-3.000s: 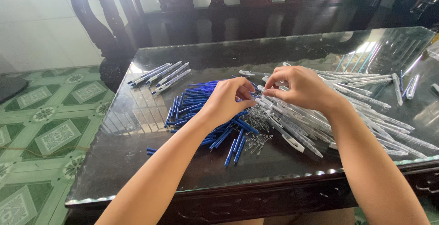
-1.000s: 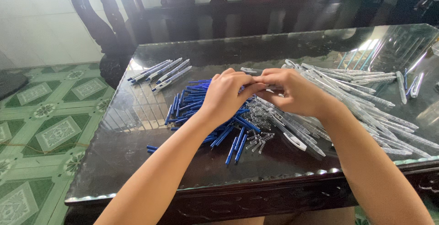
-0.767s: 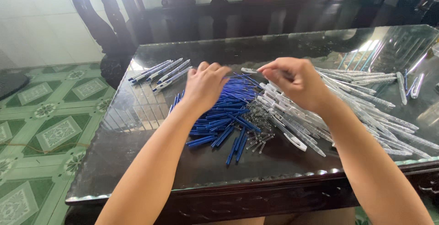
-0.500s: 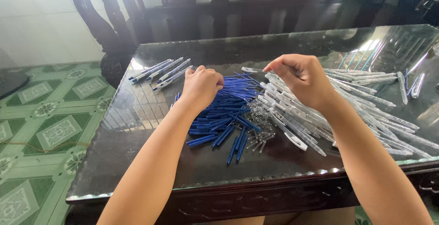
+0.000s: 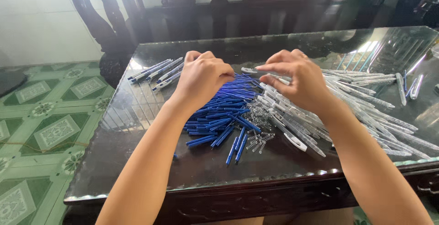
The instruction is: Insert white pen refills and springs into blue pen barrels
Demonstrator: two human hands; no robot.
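I'm looking down on a pen-assembly job, at what I judge to be the pick-up step: a barrel is in one hand and the other is fetching a refill. My left hand [image 5: 203, 76] is curled knuckles-up on the pile of blue ink refills [image 5: 224, 115]; its fingertips are hidden under the palm, so I cannot tell whether the grip has closed on a refill or only rests there. My right hand [image 5: 299, 81] has a narrow grip, thumb and fingers pinched on a clear pen barrel [image 5: 270, 73] that points left toward the other hand, held just above the heap of clear barrels [image 5: 366, 110]. A scatter of small metal springs [image 5: 258, 138] lies between the two piles, near both hands. A few finished pens [image 5: 155, 72] sit apart at the far left of the glass worktop [image 5: 137, 156]. To my mind, the next move calls for lifting a single refill clear and lining its tip with the barrel's open end.
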